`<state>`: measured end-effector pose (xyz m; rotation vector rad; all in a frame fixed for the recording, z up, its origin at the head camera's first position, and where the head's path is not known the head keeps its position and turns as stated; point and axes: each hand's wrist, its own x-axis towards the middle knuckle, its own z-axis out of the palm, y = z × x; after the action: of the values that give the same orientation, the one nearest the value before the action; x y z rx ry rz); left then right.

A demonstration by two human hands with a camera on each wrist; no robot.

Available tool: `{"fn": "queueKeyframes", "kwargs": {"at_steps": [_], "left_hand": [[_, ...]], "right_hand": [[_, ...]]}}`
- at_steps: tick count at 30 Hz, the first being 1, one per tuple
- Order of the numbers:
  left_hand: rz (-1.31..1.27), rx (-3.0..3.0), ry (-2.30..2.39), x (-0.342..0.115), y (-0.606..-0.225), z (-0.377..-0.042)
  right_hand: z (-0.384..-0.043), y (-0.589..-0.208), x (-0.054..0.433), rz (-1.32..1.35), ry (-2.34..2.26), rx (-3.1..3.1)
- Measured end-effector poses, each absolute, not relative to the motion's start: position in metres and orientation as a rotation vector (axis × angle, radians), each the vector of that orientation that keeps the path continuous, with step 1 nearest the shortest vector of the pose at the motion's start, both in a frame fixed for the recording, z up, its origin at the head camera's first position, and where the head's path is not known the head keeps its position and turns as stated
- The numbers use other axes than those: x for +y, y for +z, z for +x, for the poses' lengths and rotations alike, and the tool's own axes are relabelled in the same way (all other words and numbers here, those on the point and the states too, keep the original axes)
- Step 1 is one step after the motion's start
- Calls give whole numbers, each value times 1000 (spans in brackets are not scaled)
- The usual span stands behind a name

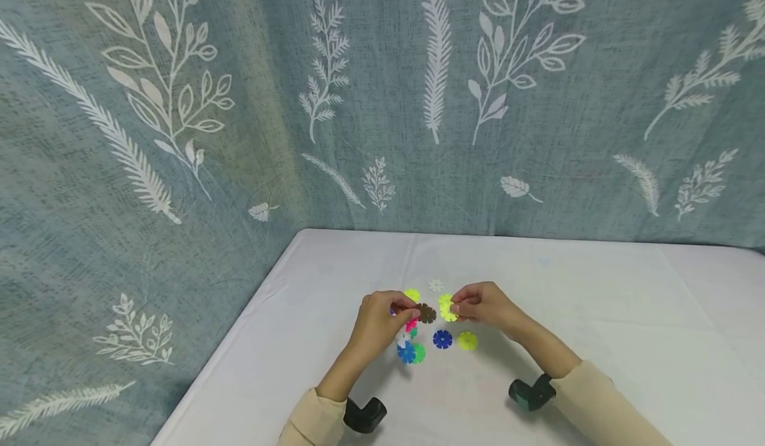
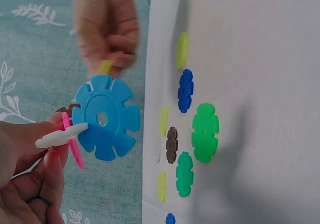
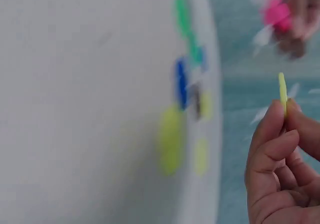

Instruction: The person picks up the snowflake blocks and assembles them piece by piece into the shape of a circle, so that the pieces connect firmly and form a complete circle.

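My left hand [image 1: 378, 320] pinches a small chain of notched plastic flower discs above the table. A brown disc [image 1: 427, 313] sits at its fingertips. In the left wrist view a pink disc [image 2: 76, 151], a white disc [image 2: 52, 138] and a light blue disc [image 2: 117, 134] are slotted together at angles. Across from it, my right hand [image 1: 490, 306] holds a yellow disc [image 1: 445, 307] between thumb and fingers. A narrow gap separates that yellow disc from the brown one. In the right wrist view, the yellow disc [image 3: 282, 89] stands edge-on.
Loose discs lie on the white tablecloth [image 1: 597, 313] below the hands, among them a dark blue disc [image 1: 442, 339], another yellow disc [image 1: 468, 340], a green disc [image 1: 421, 354] and a white disc [image 1: 435, 285]. A patterned curtain [image 1: 382, 101] hangs behind and left of the table.
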<state>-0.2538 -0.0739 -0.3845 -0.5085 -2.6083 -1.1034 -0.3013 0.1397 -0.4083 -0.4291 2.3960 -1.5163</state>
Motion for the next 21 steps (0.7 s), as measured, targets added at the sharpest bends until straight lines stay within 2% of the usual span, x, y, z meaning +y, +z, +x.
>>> {"fn": "queueKeyframes", "kwargs": {"at_steps": [7, 21], "left_hand": [[-531, -2611, -1102, -71, -384, -254], [-680, -2473, -923, -66, -387, -249]], "right_hand": [[-293, -388, 134, -343, -1640, 2292], [-290, -387, 128, -338, -1601, 2293]]}}
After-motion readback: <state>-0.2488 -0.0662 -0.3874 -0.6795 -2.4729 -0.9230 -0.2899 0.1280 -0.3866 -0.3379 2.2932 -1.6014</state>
